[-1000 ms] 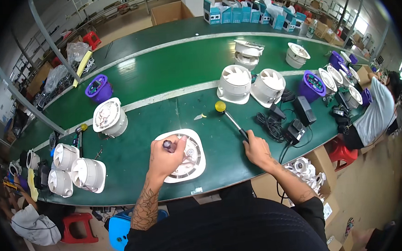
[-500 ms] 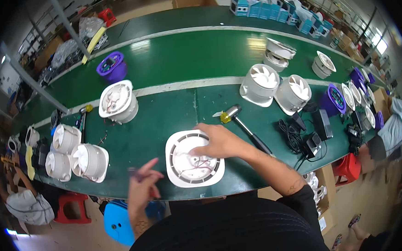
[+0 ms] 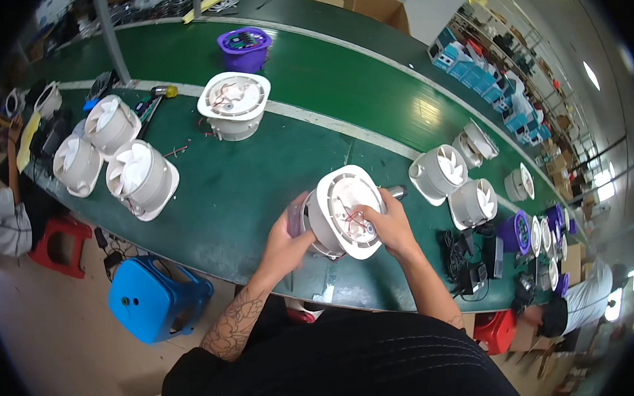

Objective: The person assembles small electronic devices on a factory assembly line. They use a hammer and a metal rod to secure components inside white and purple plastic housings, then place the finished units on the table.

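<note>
Leaning now instead of lying flat, the white fan housing [image 3: 343, 205] is gripped over the green surface [image 3: 222, 196] by the fingers of the left hand [image 3: 283, 245] and right hand [image 3: 394, 229], leaving both occupied.

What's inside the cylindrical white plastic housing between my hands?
Inside the white housing, thin red wires lie across a white central plate; your right hand covers part. Anything beneath the plate is hidden.
</note>
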A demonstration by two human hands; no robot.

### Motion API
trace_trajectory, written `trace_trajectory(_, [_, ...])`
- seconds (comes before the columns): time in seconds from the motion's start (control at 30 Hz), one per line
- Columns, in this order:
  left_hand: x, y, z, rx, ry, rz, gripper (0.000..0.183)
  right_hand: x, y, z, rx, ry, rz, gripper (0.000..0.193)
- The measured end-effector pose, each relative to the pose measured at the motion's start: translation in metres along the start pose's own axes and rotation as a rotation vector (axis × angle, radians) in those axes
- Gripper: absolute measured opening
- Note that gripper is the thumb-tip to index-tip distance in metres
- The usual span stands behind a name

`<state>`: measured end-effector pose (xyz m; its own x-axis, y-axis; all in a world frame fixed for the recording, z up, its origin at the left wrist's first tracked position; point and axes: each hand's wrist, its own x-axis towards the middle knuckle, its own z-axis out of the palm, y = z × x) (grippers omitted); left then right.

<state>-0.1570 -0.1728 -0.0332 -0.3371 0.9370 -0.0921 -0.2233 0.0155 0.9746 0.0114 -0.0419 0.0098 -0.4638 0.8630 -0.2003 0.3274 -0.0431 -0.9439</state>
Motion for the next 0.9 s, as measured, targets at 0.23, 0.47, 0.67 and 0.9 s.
trace_trajectory(0.23, [0.01,0.002,-0.006,-0.145,0.111,-0.17,0.062,0.0,-0.001,-0.017,0.367,0.033,0.119,0.029])
trace_trajectory(0.47, [0.018,0.015,0.0,-0.094,0.08,-0.14,0.066,0.011,0.001,-0.025,0.474,0.014,0.044,0.035])
trace_trajectory(0.67, [0.025,0.006,0.001,-0.096,0.092,-0.206,0.066,0.009,0.008,-0.026,0.397,0.033,0.079,0.032])
trace_trajectory(0.9, [0.027,0.013,0.006,-0.04,-0.006,-0.24,0.063,0.004,0.016,-0.019,0.293,0.061,0.038,0.026])
